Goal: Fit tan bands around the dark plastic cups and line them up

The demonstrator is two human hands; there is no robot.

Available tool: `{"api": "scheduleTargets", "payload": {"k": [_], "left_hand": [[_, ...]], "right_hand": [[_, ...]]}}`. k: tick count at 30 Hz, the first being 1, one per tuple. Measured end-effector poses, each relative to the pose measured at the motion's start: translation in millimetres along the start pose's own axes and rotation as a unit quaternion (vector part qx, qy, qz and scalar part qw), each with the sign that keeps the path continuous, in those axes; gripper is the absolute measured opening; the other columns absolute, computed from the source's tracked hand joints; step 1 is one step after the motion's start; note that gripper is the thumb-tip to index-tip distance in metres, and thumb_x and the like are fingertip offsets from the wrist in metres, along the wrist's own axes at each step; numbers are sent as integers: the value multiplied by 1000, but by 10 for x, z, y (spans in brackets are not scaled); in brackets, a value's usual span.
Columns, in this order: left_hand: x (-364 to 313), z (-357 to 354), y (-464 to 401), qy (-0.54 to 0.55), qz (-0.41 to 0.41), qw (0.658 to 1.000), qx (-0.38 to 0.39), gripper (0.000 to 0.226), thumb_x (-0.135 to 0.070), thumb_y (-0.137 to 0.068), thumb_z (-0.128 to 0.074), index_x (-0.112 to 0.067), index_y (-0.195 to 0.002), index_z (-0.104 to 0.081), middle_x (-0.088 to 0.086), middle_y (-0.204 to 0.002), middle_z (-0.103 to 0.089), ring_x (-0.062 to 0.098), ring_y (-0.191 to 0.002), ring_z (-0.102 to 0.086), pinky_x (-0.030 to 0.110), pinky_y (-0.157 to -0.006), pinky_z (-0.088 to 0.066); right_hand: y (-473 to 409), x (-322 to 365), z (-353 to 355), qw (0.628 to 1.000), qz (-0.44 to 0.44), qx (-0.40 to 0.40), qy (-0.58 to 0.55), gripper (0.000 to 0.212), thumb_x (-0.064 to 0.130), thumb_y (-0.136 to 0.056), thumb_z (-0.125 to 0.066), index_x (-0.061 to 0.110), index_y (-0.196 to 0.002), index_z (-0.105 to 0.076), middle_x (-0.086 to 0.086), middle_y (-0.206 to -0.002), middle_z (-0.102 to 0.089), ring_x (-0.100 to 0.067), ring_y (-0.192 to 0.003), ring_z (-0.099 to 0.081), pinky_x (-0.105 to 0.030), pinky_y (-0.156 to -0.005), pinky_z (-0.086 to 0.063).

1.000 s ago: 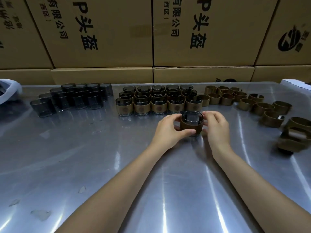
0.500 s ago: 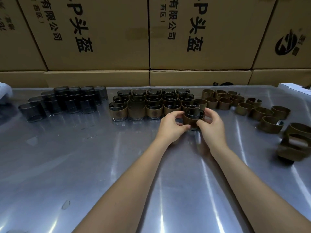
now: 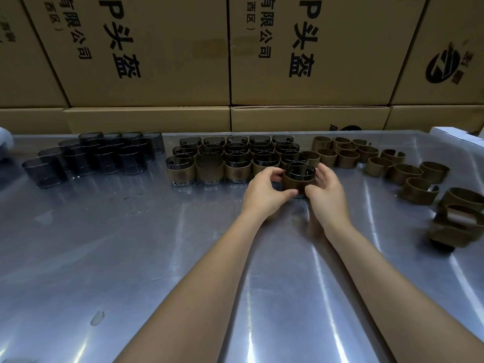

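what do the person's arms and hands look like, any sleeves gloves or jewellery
Both arms are bare from the bottom edge of the picture to the fingers: no sleeves show. The left hand and the right hand wear no gloves, and no rings, watch or wristbands can be seen. The fingernails look short and plain, with no visible polish.

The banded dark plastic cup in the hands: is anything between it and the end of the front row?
Nothing visible. The banded dark plastic cup sits at the front row's right end, beside the row's last banded cup.
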State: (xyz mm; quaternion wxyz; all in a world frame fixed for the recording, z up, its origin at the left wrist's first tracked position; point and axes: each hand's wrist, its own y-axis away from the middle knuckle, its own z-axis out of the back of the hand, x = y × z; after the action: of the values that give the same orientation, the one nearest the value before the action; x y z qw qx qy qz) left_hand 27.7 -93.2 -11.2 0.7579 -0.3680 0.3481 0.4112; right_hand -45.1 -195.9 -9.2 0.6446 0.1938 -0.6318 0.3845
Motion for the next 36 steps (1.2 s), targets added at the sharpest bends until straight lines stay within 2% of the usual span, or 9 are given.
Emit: {"api": "scheduleTargets", "payload": {"k": [5,8,11,14,19,23,25,29,36], "left_hand": [[4,-8,6,-1,1,1000,-8,61,-28,-75,-82,-20,-129,-54,-2,-123,-62,15,-113,-58,25,-89,-45],[-21,12,57,-5,3,1000,-5,62,-26,-75,-82,-20,-130,-53,-2,-122,-60,20,-104,-63,34,-91,-52],[-44,45,154,-18,-1,1000,-10,54,-22,-79,-78,-19,-127,-54,-1,-121,-58,21,-100,-64,36,-91,-52],[-25,112,304,-29,-14,999,-13,37,-17,-85,-71,-18,-120,-60,-2,-118,-57,14,-86,-63,26,-84,-50],[22,340,595,-14,-42,999,7,12,-10,-88,-64,-18,-94,-71,-3,-94,-69,9,-81,-63,17,-74,-47],[39,517,755,-90,-71,993,43,13,-1,-83,-57,-10,-85,-66,5,-87,-67,21,-85,-61,35,-77,-50],[101,645,793,-140,-107,983,52,11,-2,-82,-55,-10,-84,-62,6,-87,-62,23,-86,-58,40,-78,-47],[383,1068,722,-268,-149,951,30,13,-14,-91,-53,-17,-97,-65,0,-100,-60,17,-99,-55,33,-81,-46],[947,1782,312,-359,13,927,-109,23,-18,-94,-50,-13,-114,-61,7,-116,-53,26,-109,-52,36,-80,-45]], "right_hand": [[-8,-15,-7,1000,2,-8,5,65,-5,-90,-50,13,-150,-30,-7,-154,-36,-19,-141,-35,-26,-105,-33],[6,-10,2,998,3,-45,32,58,-2,-90,-50,15,-144,-37,-5,-148,-43,-17,-132,-44,-22,-95,-35],[54,18,18,993,8,-114,34,45,-2,-90,-48,15,-132,-48,-3,-132,-53,-12,-107,-51,-25,-83,-38],[141,53,36,983,63,-152,85,28,0,-89,-48,19,-108,-58,0,-101,-60,-19,-93,-58,-24,-67,-39],[454,164,-60,931,239,-8,276,22,1,-82,-53,20,-75,-62,13,-70,-53,-13,-72,-51,-22,-54,-31],[659,232,-208,854,280,108,425,7,11,-84,-49,17,-85,-53,4,-81,-56,-24,-83,-55,-31,-58,-31],[757,260,-272,847,266,135,440,6,16,-89,-45,19,-93,-48,1,-93,-60,-24,-90,-56,-32,-61,-32],[968,310,-392,828,282,176,452,13,21,-94,-42,24,-100,-53,2,-103,-58,-21,-102,-54,-34,-70,-36],[974,324,-470,848,256,240,398,20,13,-94,-41,25,-97,-56,6,-102,-61,-19,-96,-56,-32,-70,-38]]}}
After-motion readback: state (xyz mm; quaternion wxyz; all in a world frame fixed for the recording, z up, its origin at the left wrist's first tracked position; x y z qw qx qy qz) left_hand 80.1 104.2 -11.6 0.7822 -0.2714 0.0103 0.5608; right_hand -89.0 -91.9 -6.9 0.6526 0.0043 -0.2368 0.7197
